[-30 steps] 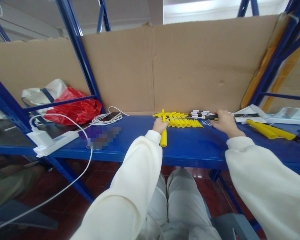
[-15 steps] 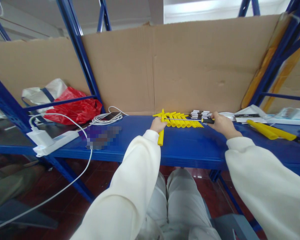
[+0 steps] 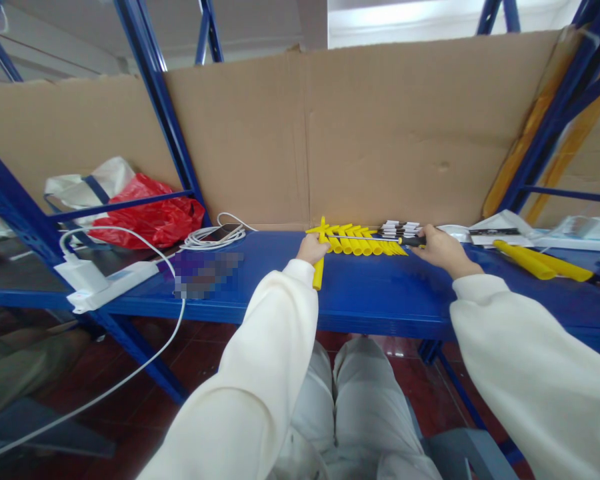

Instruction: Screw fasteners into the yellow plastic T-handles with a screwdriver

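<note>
My left hand [image 3: 313, 249] is closed around a yellow plastic piece [image 3: 319, 275] with a round tube handle and a cross-shaped top, held upright over the table. In my right hand [image 3: 444, 249] is a screwdriver [image 3: 365, 237], gripped by its black and yellow handle. Its long metal shaft lies level and points left, with the tip at the top part of the yellow piece. Whether the tip sits in a screw is too small to tell. Behind the shaft, several like yellow pieces [image 3: 360, 248] lie in a row on the blue table [image 3: 380, 287].
A stack of black-and-white items [image 3: 400, 229] stands behind the screwdriver handle. Two yellow tubes [image 3: 525, 259] lie at right. On the left are a coiled white cable [image 3: 213, 238], a power strip [image 3: 125, 281] and a red bag [image 3: 147, 212]. Cardboard [image 3: 380, 133] walls the back.
My left hand and the yellow piece have shifted slightly left. The screwdriver has moved a little left too, and the fingers of my right hand have changed position on its handle.
</note>
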Tool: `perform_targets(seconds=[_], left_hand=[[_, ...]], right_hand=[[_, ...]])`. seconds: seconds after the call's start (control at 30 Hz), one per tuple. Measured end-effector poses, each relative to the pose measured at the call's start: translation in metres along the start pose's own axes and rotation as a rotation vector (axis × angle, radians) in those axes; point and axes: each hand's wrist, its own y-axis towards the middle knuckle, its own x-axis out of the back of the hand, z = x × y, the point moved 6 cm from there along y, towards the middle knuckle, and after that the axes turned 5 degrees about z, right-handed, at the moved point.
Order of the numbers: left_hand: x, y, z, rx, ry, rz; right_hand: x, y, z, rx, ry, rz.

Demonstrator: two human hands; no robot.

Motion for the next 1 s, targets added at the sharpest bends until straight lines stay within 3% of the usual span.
perform_targets(seconds=[0.1,0.37,0.7,1.0], left_hand=[[0.001,-0.001,-0.001,0.000,-0.009,-0.016],[0.003,-0.001,-0.003,-0.007,0.036,-0.014],[0.001,0.007,-0.009,-0.068,0.044,0.002],[0.011,0.011,0.000,-0.060,-0.030,-0.065]], right_hand=[[-0.003,-0.001,0.001,-0.039,-0.004,0.048],[-0.002,0.004,0.005,0.113,0.021,0.000],[-0.004,0.000,0.002,-0.093,-0.069,0.040],[-0.003,0.002,0.014,0.104,-0.004,0.001]])
